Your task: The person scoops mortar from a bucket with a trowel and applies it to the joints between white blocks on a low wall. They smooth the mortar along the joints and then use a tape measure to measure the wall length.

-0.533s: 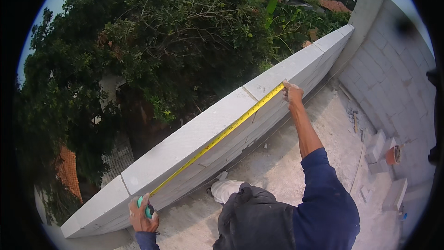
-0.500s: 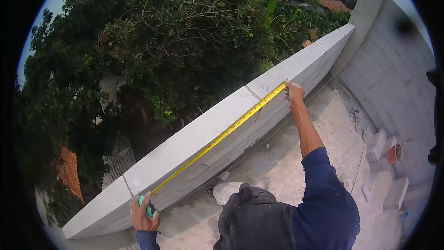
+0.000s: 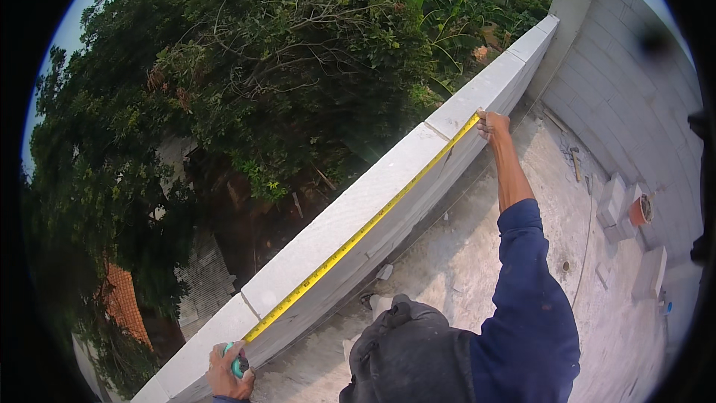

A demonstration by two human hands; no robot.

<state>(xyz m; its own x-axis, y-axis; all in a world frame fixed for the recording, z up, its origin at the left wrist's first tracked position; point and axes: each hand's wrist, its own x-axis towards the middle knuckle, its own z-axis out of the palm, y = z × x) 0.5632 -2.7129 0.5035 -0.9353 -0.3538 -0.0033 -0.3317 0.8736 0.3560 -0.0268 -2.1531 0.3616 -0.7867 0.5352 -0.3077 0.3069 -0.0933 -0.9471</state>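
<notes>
A yellow tape measure (image 3: pixel 356 236) is stretched along the near upper edge of a low wall of pale blocks (image 3: pixel 358 205). My left hand (image 3: pixel 226 375), low at the left, is closed round its green case (image 3: pixel 237 360). At the far end my right hand (image 3: pixel 493 126) pinches the tip of the blade against the wall's edge, with that arm reaching out straight. Between my hands the blade runs taut past two block joints, one near each end.
Beyond the wall is a drop with trees (image 3: pixel 261 67) and tiled roofs. A concrete post (image 3: pixel 576 15) and a taller block wall (image 3: pixel 626 97) stand at the right. On the floor lie a hammer (image 3: pixel 575 164), loose blocks (image 3: pixel 613 201) and a reddish bucket (image 3: pixel 640 211).
The view has shifted, and the wall runs more steeply across it. My right hand has moved farther along the wall, and the blade lies closer along its edge. Both hands keep their hold.
</notes>
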